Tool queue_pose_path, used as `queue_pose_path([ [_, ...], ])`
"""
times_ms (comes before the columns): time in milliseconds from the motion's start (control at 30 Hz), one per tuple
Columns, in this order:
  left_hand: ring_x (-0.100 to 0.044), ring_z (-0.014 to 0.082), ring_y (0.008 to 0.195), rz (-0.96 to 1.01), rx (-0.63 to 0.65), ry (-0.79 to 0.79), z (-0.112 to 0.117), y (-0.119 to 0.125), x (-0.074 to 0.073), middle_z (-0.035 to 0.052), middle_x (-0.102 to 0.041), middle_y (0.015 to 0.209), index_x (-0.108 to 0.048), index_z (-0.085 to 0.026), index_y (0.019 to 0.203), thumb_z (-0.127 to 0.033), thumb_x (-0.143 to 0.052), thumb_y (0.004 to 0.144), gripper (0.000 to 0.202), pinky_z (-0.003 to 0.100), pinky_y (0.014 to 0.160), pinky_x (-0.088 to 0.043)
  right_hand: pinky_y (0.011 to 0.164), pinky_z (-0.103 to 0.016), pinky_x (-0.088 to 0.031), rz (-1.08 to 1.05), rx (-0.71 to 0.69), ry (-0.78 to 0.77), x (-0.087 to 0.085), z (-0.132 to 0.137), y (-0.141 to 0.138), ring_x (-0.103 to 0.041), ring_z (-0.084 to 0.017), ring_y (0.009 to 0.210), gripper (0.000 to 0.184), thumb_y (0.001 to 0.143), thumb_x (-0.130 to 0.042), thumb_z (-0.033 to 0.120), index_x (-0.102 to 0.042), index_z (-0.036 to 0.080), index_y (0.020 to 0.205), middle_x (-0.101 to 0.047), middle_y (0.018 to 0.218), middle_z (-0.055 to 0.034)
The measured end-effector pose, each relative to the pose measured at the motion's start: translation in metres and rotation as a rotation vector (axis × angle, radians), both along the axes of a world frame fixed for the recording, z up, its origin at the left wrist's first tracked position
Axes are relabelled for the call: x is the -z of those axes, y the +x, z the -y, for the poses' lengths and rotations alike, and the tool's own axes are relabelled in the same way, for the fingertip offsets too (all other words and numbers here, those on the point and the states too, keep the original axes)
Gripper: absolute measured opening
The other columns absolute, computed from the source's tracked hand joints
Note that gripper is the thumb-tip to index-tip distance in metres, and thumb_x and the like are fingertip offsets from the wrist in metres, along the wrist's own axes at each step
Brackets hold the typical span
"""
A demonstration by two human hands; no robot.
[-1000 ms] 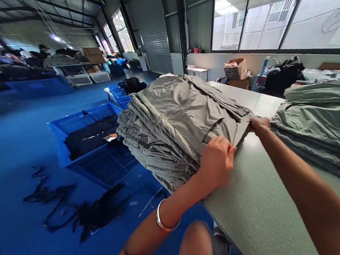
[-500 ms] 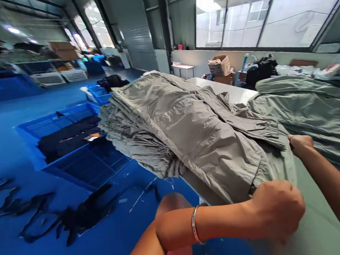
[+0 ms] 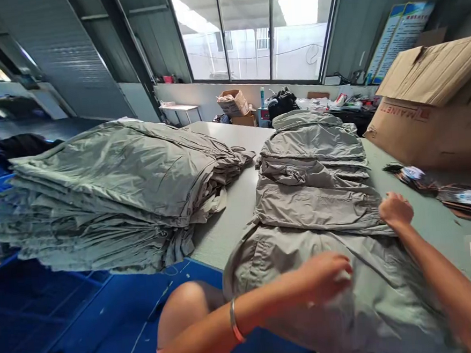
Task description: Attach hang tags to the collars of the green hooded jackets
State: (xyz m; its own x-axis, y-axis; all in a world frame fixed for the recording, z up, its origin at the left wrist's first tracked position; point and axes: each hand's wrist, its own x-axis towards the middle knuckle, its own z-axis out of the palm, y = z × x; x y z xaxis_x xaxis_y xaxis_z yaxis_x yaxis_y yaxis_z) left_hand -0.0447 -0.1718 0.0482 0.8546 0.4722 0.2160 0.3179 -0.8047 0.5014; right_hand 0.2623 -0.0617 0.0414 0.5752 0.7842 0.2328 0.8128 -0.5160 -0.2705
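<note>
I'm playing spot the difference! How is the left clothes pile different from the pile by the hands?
The left pile is tall and thick; the pile by the right hand is lower and spread out. The left pile hangs over the edge of the table; the other lies on top. Both are crinkly grey-green cloth.

two hands (image 3: pixel 325 278), two jacket stacks (image 3: pixel 100 196), one spread jacket (image 3: pixel 381 300), one large carton (image 3: pixel 433 114), two wall posters (image 3: pixel 399 41)

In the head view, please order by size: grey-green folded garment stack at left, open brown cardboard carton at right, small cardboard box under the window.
1. Grey-green folded garment stack
2. Open brown cardboard carton (unsure against the stack: nearness to the camera)
3. Small cardboard box
</note>
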Motion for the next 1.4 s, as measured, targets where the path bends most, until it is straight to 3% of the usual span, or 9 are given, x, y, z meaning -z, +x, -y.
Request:
queue_pose_path([
  [100,-0.058,0.0221,0.119,0.069,-0.279,-0.012,-0.045,-0.021,0.0,0.0128,-0.064,0.124,-0.064,-0.014,0.11,-0.015,-0.056,0.088,0.024,0.035,0.105,-0.046,0.111,-0.048,-0.03,0.095,-0.242,-0.092,0.026,0.017,-0.02,-0.035,-0.03,0.141,0.053,0.093,-0.033,0.037,-0.051,0.02,0.14,-0.039,0.154,-0.0126],
  [233,-0.026,0.0314,0.146,-0.154,-0.565,0.073,-0.075,-0.041,0.027,0.0174,-0.039,0.151,-0.048,-0.01,0.137,-0.022,-0.052,0.091,0.048,0.05,0.12,-0.023,0.113,-0.054,-0.024,0.124,-0.318,-0.18,0.063,0.055,-0.045,-0.03,-0.032,0.143,0.057,0.095,-0.03,0.044,-0.046,0.02,0.144,-0.039,0.154,-0.0079],
  [400,-0.023,0.0308,0.147,-0.321,-0.467,0.07,-0.068,-0.058,0.046,0.0131,-0.028,0.158,-0.037,-0.015,0.147,-0.035,-0.047,0.095,0.056,0.051,0.119,-0.024,0.112,-0.051,-0.026,0.219,-0.337,-0.197,0.076,0.107,-0.041,-0.032,-0.03,0.141,0.056,0.096,-0.031,0.045,-0.045,0.02,0.144,-0.041,0.153,-0.0077],
  [533,-0.053,0.029,0.126,-0.313,-0.348,0.099,-0.075,-0.057,0.026,0.0124,-0.061,0.132,-0.065,-0.018,0.12,-0.029,-0.053,0.09,0.034,0.043,0.107,-0.043,0.108,-0.055,-0.029,0.198,-0.273,-0.186,0.058,0.12,-0.038,-0.041,-0.032,0.133,0.048,0.092,-0.038,0.036,-0.058,0.016,0.131,-0.052,0.144,-0.012],
  [667,-0.065,0.021,0.097,-0.065,-0.394,0.083,-0.102,-0.042,0.007,0.0092,-0.073,0.098,-0.073,-0.016,0.089,-0.017,-0.051,0.088,0.022,0.033,0.092,-0.05,0.108,-0.042,-0.034,0.143,-0.311,-0.004,0.032,0.097,-0.041,-0.043,-0.03,0.131,0.036,0.081,-0.05,0.028,-0.069,0.015,0.109,-0.054,0.138,-0.0144],
  [867,-0.065,0.0191,0.092,0.282,-0.422,0.023,-0.151,0.013,0.001,0.0079,-0.072,0.097,-0.072,-0.016,0.089,-0.01,-0.054,0.084,0.02,0.033,0.089,-0.051,0.104,-0.037,-0.039,-0.007,-0.451,0.241,0.01,0.017,-0.055,-0.056,-0.026,0.115,0.025,0.082,-0.048,0.021,-0.07,0.018,0.094,-0.064,0.119,-0.0134],
  [1033,-0.063,0.0201,0.096,0.3,-0.463,0.023,-0.192,0.072,0.01,0.0097,-0.069,0.1,-0.07,-0.013,0.096,-0.007,-0.052,0.084,0.023,0.034,0.09,-0.052,0.093,-0.03,-0.044,-0.075,-0.492,0.207,0.005,-0.049,-0.068,-0.06,-0.022,0.101,0.026,0.082,-0.045,0.014,-0.07,0.016,0.09,-0.067,0.106,-0.0104],
  [1167,-0.06,0.0228,0.109,0.273,-0.425,0.115,-0.212,0.091,0.031,0.0123,-0.066,0.113,-0.066,-0.012,0.108,-0.008,-0.048,0.087,0.028,0.039,0.1,-0.049,0.093,-0.03,-0.041,-0.011,-0.343,0.208,0.0,-0.083,-0.028,-0.056,-0.024,0.103,0.027,0.084,-0.046,0.017,-0.068,0.011,0.098,-0.065,0.109,-0.0135],
  [1400,-0.047,0.0294,0.133,0.107,-0.336,0.261,-0.215,0.092,0.062,0.0148,-0.058,0.133,-0.064,-0.013,0.111,-0.017,-0.048,0.089,0.028,0.05,0.112,-0.041,0.094,-0.041,-0.041,-0.016,0.187,0.237,0.01,-0.116,0.139,-0.055,-0.033,0.11,0.043,0.086,-0.045,0.03,-0.062,0.005,0.118,-0.058,0.123,-0.0225],
])
